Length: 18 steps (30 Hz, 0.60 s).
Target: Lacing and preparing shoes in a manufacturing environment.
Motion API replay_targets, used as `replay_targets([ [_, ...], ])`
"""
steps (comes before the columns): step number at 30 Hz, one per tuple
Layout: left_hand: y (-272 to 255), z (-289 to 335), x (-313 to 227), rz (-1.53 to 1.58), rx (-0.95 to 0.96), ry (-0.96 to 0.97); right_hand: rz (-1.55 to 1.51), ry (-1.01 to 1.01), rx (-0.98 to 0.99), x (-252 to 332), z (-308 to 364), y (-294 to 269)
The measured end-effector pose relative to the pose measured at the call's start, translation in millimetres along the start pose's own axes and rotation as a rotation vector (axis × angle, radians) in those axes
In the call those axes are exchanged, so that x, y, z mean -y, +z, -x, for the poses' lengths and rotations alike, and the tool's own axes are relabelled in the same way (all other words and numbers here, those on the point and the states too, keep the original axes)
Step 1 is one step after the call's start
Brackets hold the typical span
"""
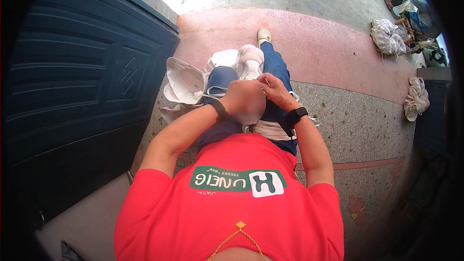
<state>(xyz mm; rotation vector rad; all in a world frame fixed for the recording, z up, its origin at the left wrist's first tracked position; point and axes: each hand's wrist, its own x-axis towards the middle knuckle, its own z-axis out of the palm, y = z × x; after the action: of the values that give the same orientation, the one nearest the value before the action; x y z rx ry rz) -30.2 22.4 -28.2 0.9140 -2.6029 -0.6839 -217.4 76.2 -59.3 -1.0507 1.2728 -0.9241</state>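
Note:
Above my lap both hands meet at a white shoe piece (251,69) with a perforated front and a pale pink padded part. My left hand (234,95) is at its near end, its fingers lost in a blurred patch. Right beside it, my right hand (274,91) has its thumb and fingers pinched together; what lies between them is too small to make out. A thin white strap or lace loops out left of my left hand. More white shoe pieces (185,80) lie against my left leg, and pale laces or strips (273,130) rest across my lap.
A dark blue panelled door (67,67) stands close on my left. Bundles of white shoe pieces lie on the right, one bundle (388,37) farther off and another bundle (416,98) nearer. My right leg stretches forward to a light shoe (264,35) on the pink floor strip (319,48).

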Motion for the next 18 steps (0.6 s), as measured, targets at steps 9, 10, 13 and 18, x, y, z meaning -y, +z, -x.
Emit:
replay_targets([
  [9,-8,-4,5,0.133,0.102,-0.176,-0.062,0.02,0.002,-3,5,3],
  [10,-12,-6,7,0.18,0.09,-0.179,-0.065,0.017,-0.007,-6,4,3],
  [13,-46,-11,29,0.35,0.061,-0.211,-0.124,0.044,-0.019,-8,5,3],
  [18,-216,-12,52,1.09,-0.07,-0.675,0.115,0.048,0.001,0,8,-5],
])
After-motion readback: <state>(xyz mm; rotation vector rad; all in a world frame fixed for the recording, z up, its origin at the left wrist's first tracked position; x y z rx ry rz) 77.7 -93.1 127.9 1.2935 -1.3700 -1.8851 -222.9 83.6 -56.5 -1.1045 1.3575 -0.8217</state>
